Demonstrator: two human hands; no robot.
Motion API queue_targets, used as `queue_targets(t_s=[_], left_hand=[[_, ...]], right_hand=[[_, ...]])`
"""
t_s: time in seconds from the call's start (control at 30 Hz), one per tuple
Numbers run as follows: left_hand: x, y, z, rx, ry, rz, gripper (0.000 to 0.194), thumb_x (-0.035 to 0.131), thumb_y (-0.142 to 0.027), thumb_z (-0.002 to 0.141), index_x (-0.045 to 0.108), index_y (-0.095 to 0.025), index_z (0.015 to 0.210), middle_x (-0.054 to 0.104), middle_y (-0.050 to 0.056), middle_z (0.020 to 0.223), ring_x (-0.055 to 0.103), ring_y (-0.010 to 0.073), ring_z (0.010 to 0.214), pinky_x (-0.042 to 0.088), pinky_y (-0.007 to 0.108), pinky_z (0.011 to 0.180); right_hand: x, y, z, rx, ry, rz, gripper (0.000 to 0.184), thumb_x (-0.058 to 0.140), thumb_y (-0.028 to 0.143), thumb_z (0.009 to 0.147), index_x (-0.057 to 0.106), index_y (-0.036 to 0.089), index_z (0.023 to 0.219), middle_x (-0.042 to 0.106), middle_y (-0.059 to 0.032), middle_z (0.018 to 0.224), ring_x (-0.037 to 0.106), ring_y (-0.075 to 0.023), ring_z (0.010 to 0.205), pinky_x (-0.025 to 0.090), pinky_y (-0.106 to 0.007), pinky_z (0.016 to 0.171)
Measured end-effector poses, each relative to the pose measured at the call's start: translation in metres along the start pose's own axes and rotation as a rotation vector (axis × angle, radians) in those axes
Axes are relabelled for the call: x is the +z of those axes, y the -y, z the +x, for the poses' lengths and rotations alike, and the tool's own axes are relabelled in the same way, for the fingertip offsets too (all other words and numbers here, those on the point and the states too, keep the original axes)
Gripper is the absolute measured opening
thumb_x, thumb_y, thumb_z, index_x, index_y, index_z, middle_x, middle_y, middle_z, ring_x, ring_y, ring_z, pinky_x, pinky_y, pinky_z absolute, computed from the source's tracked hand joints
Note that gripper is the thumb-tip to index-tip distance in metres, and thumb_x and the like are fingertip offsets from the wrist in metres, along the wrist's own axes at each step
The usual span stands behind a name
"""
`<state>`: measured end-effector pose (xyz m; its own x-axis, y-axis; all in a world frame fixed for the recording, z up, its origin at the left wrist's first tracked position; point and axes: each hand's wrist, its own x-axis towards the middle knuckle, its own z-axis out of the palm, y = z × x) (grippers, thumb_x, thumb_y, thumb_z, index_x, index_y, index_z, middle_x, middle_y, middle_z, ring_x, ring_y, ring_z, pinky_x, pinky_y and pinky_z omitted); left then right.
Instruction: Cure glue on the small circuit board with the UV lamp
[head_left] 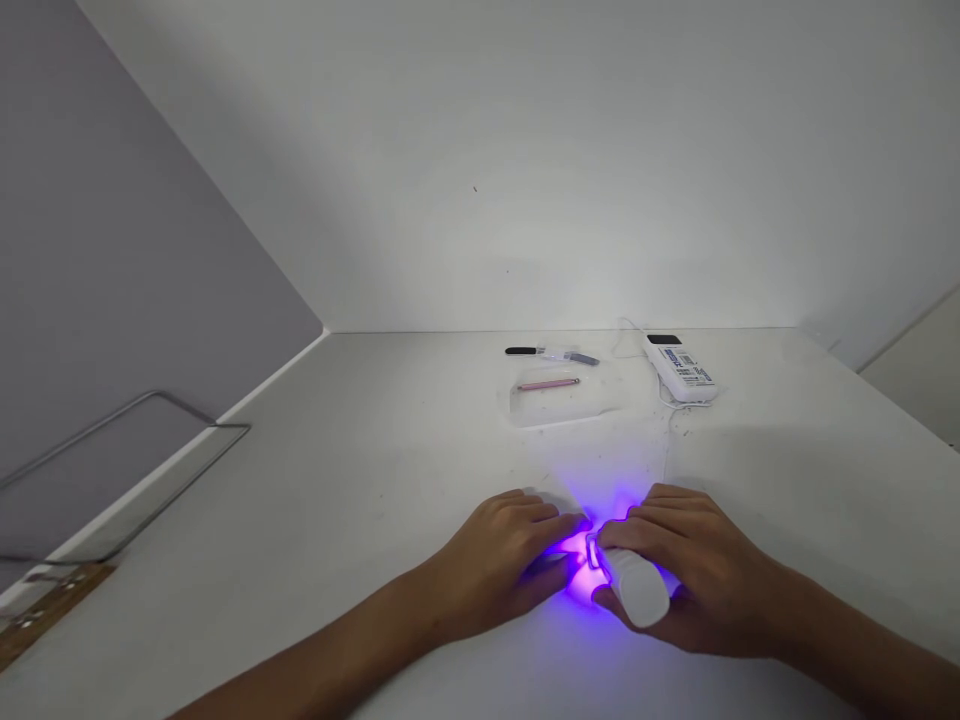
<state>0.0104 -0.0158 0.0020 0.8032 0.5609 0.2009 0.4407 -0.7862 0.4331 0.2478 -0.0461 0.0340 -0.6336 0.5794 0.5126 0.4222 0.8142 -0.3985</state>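
Note:
My right hand (pixel 705 570) is wrapped round a small white handheld UV lamp (pixel 637 590), whose purple light falls on the white table between my hands. Facing it from the left, my left hand (pixel 510 560) has its thumb and fingertips drawn close together in the glow, just at the lamp's lit end. Glare hides what these fingertips hold, if anything. Farther off lies a thin pink tool (pixel 550 384) on a clear plastic sheet (pixel 555 408).
Behind the sheet are a black-handled tool (pixel 521 351) and clear wrapping (pixel 559 354). A white corded device (pixel 681 370) with printed labels lies near the back wall. A bent metal wire frame (pixel 180 490) and a wooden piece (pixel 52 610) are at the left edge.

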Motion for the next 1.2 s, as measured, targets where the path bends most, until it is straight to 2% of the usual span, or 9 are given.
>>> queue_targets(t_s=[1.2], left_hand=[[0.0017, 0.0016, -0.0013, 0.005, -0.005, -0.012, 0.023, 0.049, -0.028, 0.106, 0.062, -0.023, 0.125, 0.072, 0.0, 0.085, 0.066, 0.0212, 0.071, 0.047, 0.035, 0.072]], right_hand=[[-0.0012, 0.0015, 0.0023, -0.017, -0.012, -0.014, 0.011, 0.062, 0.025, 0.098, 0.063, 0.019, 0.107, 0.07, 0.0023, 0.07, 0.061, -0.0132, 0.058, 0.042, -0.028, 0.061]])
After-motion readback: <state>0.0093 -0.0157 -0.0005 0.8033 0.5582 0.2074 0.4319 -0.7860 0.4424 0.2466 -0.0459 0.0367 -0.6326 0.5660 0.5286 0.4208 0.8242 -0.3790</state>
